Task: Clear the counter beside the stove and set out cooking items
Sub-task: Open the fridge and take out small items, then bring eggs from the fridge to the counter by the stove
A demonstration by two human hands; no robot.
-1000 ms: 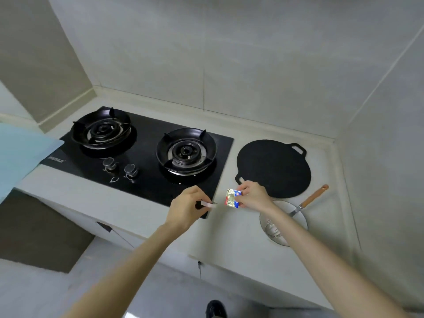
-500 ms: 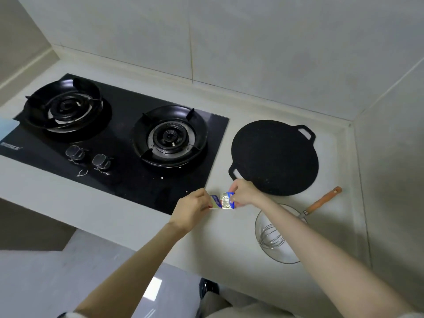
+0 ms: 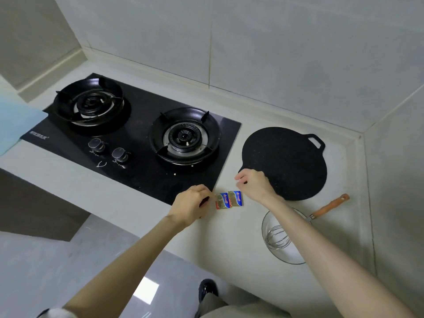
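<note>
Two small foil packets with blue and red print lie side by side on the pale counter (image 3: pixel 229 237), the left packet (image 3: pixel 221 201) touching the right packet (image 3: pixel 236 198). My left hand (image 3: pixel 191 206) rests just left of them, its loosely curled fingertips at the left packet's edge and gripping nothing. Above and to the right of the packets hovers my right hand (image 3: pixel 254 184), fingers relaxed and empty, over the near rim of a flat black griddle pan (image 3: pixel 291 161).
A black two-burner gas stove (image 3: pixel 137 154) fills the counter to the left. A glass bowl (image 3: pixel 286 260) holds a wire whisk (image 3: pixel 277 237) with a wooden handle (image 3: pixel 330 206), partly under my right forearm. A light blue sheet (image 3: pixel 16 125) lies at far left. Walls close the right corner.
Both hands held the packets together just above the counter half a second ago. Now the packets lie flat on the counter, and my right hand has lifted away toward the griddle.
</note>
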